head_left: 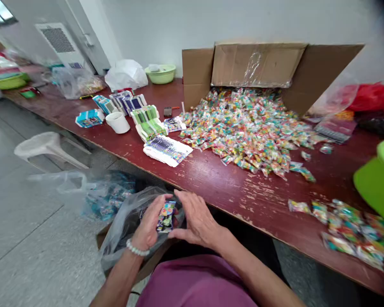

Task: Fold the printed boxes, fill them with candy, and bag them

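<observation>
Left fingers (155,206) hold 1 illegibly printed packet (166,216).

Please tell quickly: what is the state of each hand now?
Left hand: closed around a small packet.
Right hand: open beside it; touching cannot be told.

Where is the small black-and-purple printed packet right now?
In the head view, the packet is below and slightly left of centre, between the left hand and right hand, over the clear plastic bag.
</observation>
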`<state>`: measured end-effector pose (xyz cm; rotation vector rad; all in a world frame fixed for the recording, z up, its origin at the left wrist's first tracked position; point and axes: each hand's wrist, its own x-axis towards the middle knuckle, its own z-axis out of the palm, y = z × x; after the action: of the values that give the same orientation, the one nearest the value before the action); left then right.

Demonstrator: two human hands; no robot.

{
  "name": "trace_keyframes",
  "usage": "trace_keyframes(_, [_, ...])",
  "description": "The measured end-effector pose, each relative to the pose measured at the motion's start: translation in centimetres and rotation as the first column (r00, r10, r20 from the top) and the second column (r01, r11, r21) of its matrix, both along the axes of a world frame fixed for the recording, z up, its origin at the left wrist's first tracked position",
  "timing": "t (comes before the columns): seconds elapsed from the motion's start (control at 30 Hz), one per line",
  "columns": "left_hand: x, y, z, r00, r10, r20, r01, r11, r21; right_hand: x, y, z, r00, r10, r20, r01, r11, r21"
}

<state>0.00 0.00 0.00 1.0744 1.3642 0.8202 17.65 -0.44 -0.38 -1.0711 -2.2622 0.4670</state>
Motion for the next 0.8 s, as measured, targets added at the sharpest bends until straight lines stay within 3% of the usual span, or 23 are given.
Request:
trace_keyframes(0.07, [-3.1,1.0,-0.2,0.949,0.076,-0.305,-0.027,0.986,0.165,2.9,1.1,-0.8,0.987,-0.163,-0.003,0.164,0.986,0.022])
trace_keyframes(0.17, [-5.1,3.7,0.0,0.746,0.223,-0.627,0.090,0.900,0.427,6.5,2.3,-2.3,0.919,-0.394,-0.020,0.395,0.918,0.049])
trace_keyframes(0.23, [-3.8,6.5,0.4,0.610,0.295,-0.736,0.233,0.821,0.521,7.9,2.7,-3.3,0.888,-0.460,-0.022,0.460,0.886,0.061])
trace_keyframes(0.27, [-2.7,8.2,0.6,0.533,0.325,-0.781,0.271,0.809,0.521,8.2,2.8,-3.8,0.885,-0.465,-0.020,0.465,0.882,0.069])
trace_keyframes(0.33, [-0.1,11.6,1.0,0.366,0.337,-0.867,0.294,0.842,0.452,8.6,2.8,-4.4,0.890,-0.455,-0.018,0.455,0.887,0.086])
trace_keyframes(0.4, [2.1,14.5,1.1,0.291,0.290,-0.912,0.292,0.880,0.374,8.5,2.8,-4.6,0.894,-0.448,-0.023,0.448,0.889,0.098])
trace_keyframes(0.5, [3.6,17.1,1.1,0.301,0.253,-0.919,0.288,0.895,0.340,8.4,2.8,-4.6,0.896,-0.443,-0.034,0.444,0.891,0.098])
trace_keyframes(0.63, [3.3,18.5,1.3,0.377,0.241,-0.894,0.241,0.907,0.345,8.3,2.8,-4.6,0.890,-0.455,-0.035,0.456,0.886,0.078])
trace_keyframes(0.8, [3.5,17.7,2.5,0.591,0.209,-0.779,0.152,0.920,0.362,8.3,2.9,-4.2,0.871,-0.469,-0.148,0.467,0.883,-0.051])
